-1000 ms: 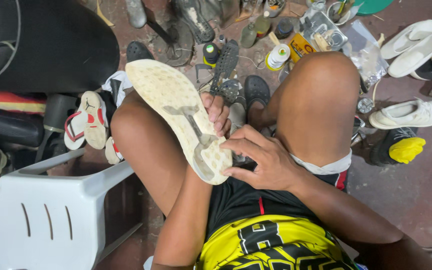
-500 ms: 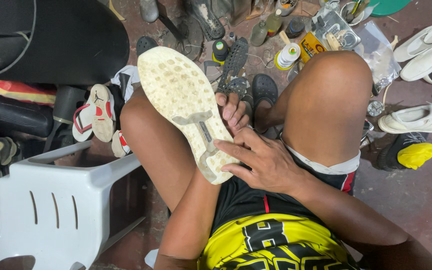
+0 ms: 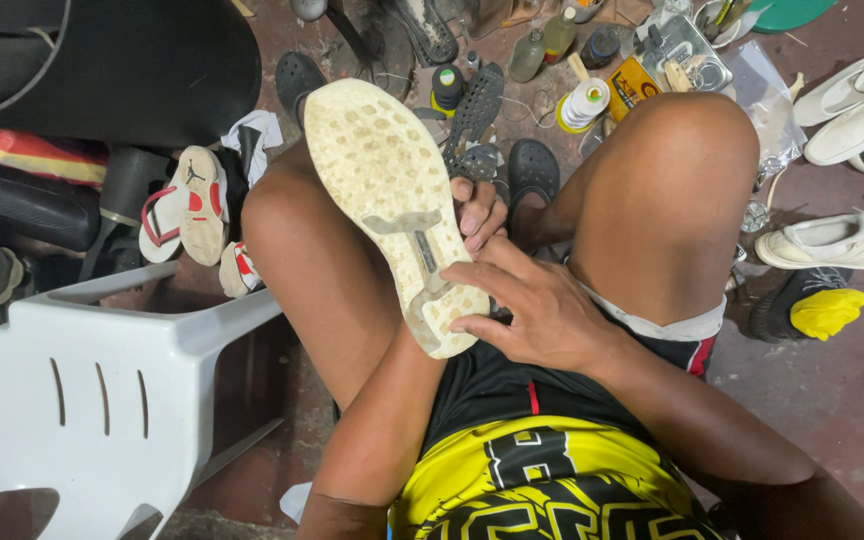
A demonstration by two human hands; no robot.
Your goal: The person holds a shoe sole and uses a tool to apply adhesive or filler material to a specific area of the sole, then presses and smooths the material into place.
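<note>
The shoe (image 3: pixel 392 205) rests sole-up between the seated person's knees, its cream rubber sole pitted and worn, with a grey bar across the middle. The right hand (image 3: pixel 542 310) clasps the heel end, fingers curled against the sole's edge. The left hand (image 3: pixel 479 212) grips from behind the shoe, only its fingertips showing past the right edge. Beyond the toe, on the floor, stand a white thread spool (image 3: pixel 584 102) and an orange tin (image 3: pixel 634 87). Left of the shoe sits a white plastic chair (image 3: pixel 102 390).
</note>
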